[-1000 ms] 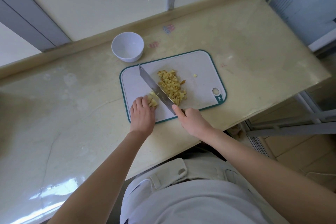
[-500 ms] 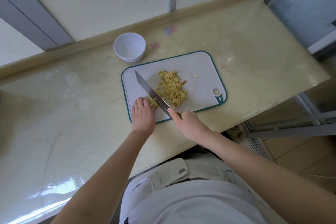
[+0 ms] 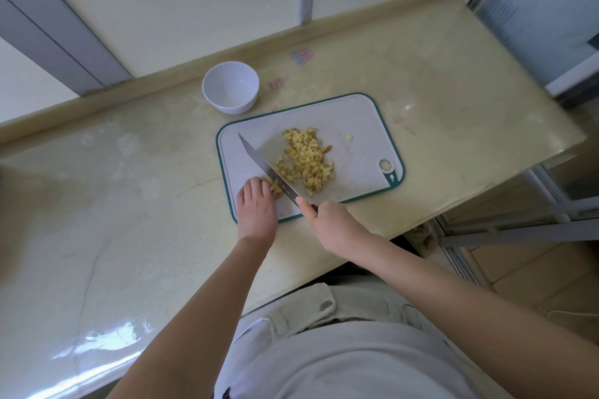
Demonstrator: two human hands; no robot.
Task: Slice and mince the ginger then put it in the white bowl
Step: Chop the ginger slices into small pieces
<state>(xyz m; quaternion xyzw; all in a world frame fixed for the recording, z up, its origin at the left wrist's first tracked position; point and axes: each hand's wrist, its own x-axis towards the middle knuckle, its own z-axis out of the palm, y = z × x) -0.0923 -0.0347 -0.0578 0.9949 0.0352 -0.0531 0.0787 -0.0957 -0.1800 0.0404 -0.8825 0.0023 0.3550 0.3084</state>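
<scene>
A pile of chopped yellow ginger (image 3: 306,160) lies in the middle of a white cutting board (image 3: 356,120) with a teal rim. My right hand (image 3: 334,223) grips the handle of a long knife (image 3: 267,170), whose blade slants across the board's left half, tip pointing away from me. My left hand (image 3: 256,207) sits at the board's near left corner, its curled fingertips holding down a small piece of ginger (image 3: 275,188) right against the blade. The white bowl (image 3: 230,87) stands empty on the counter just beyond the board's far left corner.
The beige counter (image 3: 113,204) stretches wide to the left and ends in an edge at the right. A low ledge and window frames run along the back. One stray ginger bit (image 3: 348,138) lies on the board's right part.
The knife blade has shifted left and lower toward my left hand's fingertips. My left hand stays on the small ginger piece.
</scene>
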